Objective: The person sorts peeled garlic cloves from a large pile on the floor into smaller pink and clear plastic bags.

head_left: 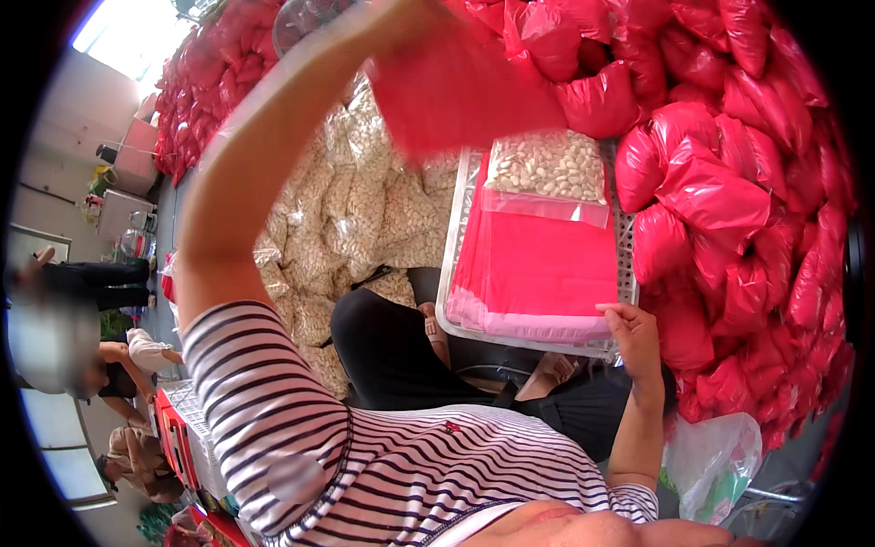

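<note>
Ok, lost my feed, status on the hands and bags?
Left hand raised, gripping a red bag. Right hand on the stack of pink bags in the white tray. Nothing blocking.

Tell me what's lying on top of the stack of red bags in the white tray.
A clear bag of pale kernels lies on the red bag stack's far end. The tray floor beneath is covered.

My one head view looks steeply down over the wearer's striped chest, close in, facing the white tray (456, 237) toward one o'clock.
</note>
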`<action>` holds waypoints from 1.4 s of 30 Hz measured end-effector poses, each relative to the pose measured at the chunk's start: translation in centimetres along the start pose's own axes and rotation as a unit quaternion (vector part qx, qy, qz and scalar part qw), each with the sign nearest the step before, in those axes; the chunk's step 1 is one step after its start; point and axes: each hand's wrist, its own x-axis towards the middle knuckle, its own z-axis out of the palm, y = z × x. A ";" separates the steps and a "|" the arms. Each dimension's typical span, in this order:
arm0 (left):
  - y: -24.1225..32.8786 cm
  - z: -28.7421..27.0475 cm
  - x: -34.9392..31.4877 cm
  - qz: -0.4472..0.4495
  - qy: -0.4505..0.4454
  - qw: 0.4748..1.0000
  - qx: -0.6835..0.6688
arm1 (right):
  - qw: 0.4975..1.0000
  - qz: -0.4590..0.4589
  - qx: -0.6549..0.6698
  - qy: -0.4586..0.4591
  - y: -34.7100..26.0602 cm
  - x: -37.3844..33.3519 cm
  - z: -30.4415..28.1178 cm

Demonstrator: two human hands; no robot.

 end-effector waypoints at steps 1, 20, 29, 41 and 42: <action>-4.2 -3.7 3.1 -0.043 0.064 0.990 0.114 | 1.000 -0.002 0.003 -0.014 -0.3 0.4 0.2; -20.1 30.1 8.2 -0.105 0.030 0.992 0.064 | 0.983 0.114 -0.145 -0.004 5.3 6.7 4.7; -22.4 28.8 7.1 -0.171 0.167 0.971 -0.004 | 0.981 0.186 -0.055 -0.020 7.7 7.2 3.6; -26.6 6.2 -9.9 -0.089 0.414 0.903 -0.078 | 0.987 0.159 -0.013 -0.026 8.2 7.6 3.8; -22.2 4.9 -12.9 -0.216 0.366 0.904 -0.043 | 0.975 0.217 -0.046 -0.029 8.5 7.3 3.2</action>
